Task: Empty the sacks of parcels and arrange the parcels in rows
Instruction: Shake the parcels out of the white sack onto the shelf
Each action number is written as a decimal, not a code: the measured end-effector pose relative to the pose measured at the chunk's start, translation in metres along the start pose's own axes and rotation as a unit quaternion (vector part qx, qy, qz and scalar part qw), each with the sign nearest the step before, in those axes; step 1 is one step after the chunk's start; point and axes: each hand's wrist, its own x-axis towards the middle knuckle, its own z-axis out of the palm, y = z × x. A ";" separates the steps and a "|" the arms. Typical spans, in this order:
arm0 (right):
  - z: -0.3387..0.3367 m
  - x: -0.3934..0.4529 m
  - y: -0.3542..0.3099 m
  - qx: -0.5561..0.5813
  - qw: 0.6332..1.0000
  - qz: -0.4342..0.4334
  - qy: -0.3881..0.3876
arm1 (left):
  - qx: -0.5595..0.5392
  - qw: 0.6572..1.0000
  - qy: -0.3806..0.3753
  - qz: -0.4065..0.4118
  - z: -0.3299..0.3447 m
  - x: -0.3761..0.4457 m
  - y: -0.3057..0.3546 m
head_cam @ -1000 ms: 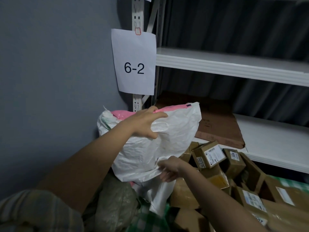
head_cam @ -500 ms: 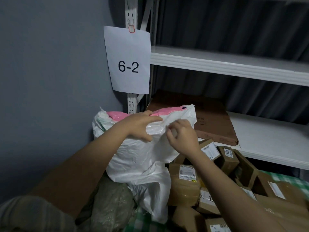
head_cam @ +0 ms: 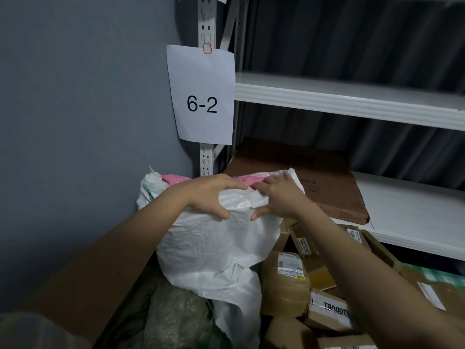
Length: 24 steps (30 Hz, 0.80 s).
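A white woven sack (head_cam: 211,250) with a pink parcel (head_cam: 173,178) showing at its top is held up in front of the shelf post. My left hand (head_cam: 210,195) grips the sack's upper edge, fingers curled over the bunched fabric. Right beside it, my right hand (head_cam: 275,197) pinches the same edge, fingers over the top and thumb below. Several brown cardboard parcels (head_cam: 289,280) with white labels lie heaped below and to the right. What else is inside the sack is hidden.
A white metal shelf unit (head_cam: 352,99) stands behind, with a flat brown carton (head_cam: 334,190) on its lower shelf (head_cam: 415,222). A paper sign reading 6-2 (head_cam: 202,96) hangs on the post. A grey wall is at the left, a grey-green sack (head_cam: 173,313) below.
My right hand rose from the sack's bottom to its top edge and now grips it next to the left hand. The sack's right top corner has folded down.
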 end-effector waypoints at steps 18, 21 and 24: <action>-0.009 -0.005 -0.006 0.159 0.987 0.012 -0.007 | 0.161 0.975 0.111 -0.101 0.002 -0.028 -0.018; -0.010 -0.005 -0.011 0.144 0.989 0.025 0.018 | 0.158 0.975 0.117 -0.101 -0.001 -0.030 -0.018; -0.015 -0.005 -0.015 0.131 0.990 0.031 0.040 | 0.137 0.977 0.131 -0.093 -0.002 -0.031 -0.021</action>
